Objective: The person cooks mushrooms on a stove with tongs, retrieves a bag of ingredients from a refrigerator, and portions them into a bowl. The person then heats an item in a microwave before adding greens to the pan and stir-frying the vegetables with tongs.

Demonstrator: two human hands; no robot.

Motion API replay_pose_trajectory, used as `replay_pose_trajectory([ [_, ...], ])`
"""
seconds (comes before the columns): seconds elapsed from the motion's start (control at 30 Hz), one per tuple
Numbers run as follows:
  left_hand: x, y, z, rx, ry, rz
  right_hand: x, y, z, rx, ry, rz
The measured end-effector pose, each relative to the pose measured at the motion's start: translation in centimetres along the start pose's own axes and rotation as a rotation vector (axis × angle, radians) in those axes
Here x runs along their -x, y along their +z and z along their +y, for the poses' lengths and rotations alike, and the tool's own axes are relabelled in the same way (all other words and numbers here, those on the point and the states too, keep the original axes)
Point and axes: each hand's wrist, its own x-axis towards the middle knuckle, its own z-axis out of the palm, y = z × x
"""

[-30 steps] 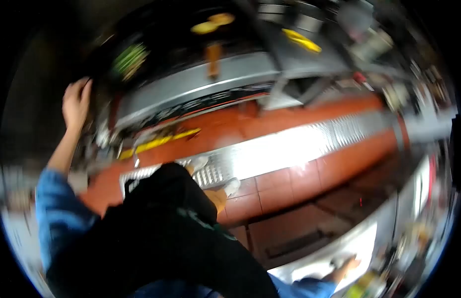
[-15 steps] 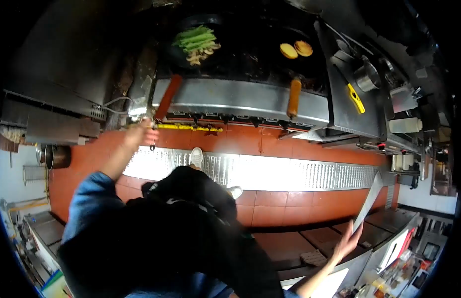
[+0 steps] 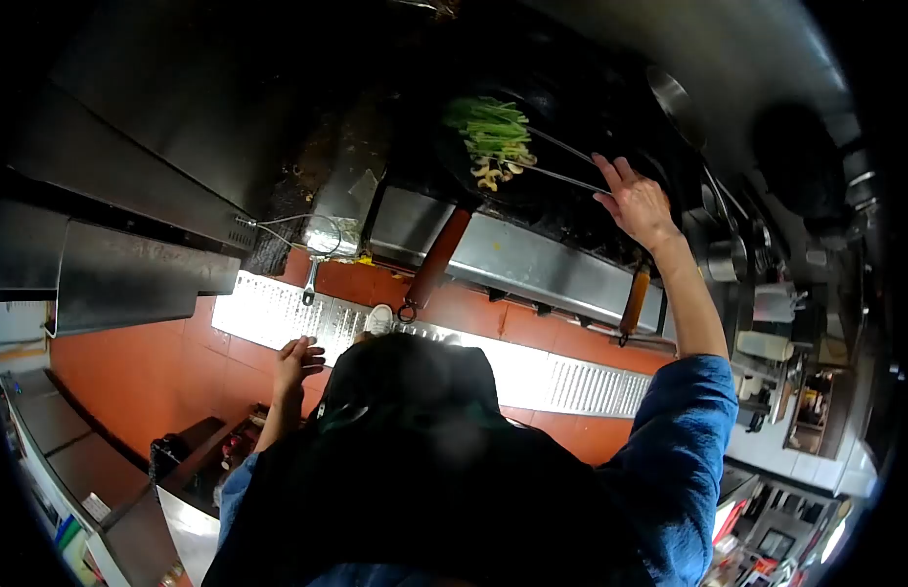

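My right hand (image 3: 638, 203) grips long metal tongs (image 3: 561, 178) from the right, over a dark frying pan on the stove. The two arms of the tongs reach in at the food, apart from each other. Green stalk vegetables (image 3: 498, 129) and sliced mushrooms (image 3: 501, 169) lie side by side in the pan. Its reddish-brown handle (image 3: 439, 259) sticks out toward me. Low on the left, my left hand (image 3: 297, 367) is empty, with fingers loosely apart. A dark-handled utensil (image 3: 309, 284) juts from the stove's left corner, closest to that hand.
Another wooden pan handle (image 3: 635, 303) projects from the stove front, near my right forearm. A steel pot (image 3: 725, 259) and a pale squeeze bottle (image 3: 765, 344) stand at right. Perforated metal matting (image 3: 600, 386) runs along the red tile floor (image 3: 141, 377).
My right hand has swung up from the lower-right counter to the vegetable pan. My left hand has left the stove's front corner and dropped toward my body. The view has turned.
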Motion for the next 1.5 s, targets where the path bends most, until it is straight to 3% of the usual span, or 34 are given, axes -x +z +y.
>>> replay_pose_trajectory([
  [0.3,4.4,5.6,-2.8,0.250,0.009,0.166,-6.4,4.1,7.7,-0.150,-0.039,0.005],
  [0.4,6.0,8.4,-4.5,0.333,0.001,0.179,-7.2,7.7,9.8,-0.434,0.027,-0.141],
  [0.57,7.2,11.1,-7.0,0.388,-0.021,0.218,-0.6,8.3,6.3,-0.271,0.015,0.001],
  [0.63,6.1,10.7,-7.8,0.480,-0.008,0.018,0.9,7.8,4.6,-0.248,-0.019,0.024],
  [0.73,5.0,11.7,-5.0,0.270,-0.043,0.053,-0.5,6.4,4.6,-0.296,0.025,0.092],
  [0.83,4.7,11.7,-1.8,0.243,0.082,0.043,-0.4,6.2,4.0,-0.196,0.140,-0.010],
  [0.9,4.4,11.0,-1.2,0.260,0.118,0.046,1.7,7.4,3.3,-0.234,0.080,-0.005],
  [0.93,4.2,10.5,-1.4,0.277,0.114,0.065,2.3,9.1,4.2,-0.186,0.072,-0.112],
  [1.03,4.0,9.1,-2.5,0.292,0.090,0.091,3.5,0.0,0.4,-0.385,0.130,-0.094],
  [1.07,4.1,8.7,-2.9,0.288,0.062,0.079,4.2,-1.2,-0.3,-0.317,0.135,-0.083],
  [1.3,4.2,8.2,-2.4,0.249,0.013,0.022,2.6,2.2,-1.7,-0.277,0.127,-0.024],
  [1.37,4.3,8.1,-1.7,0.246,0.034,0.029,2.7,3.5,0.8,-0.351,0.158,0.110],
  [1.5,3.4,7.3,-2.2,0.293,0.060,0.021,3.4,6.4,1.7,-0.403,0.381,-0.066],
])
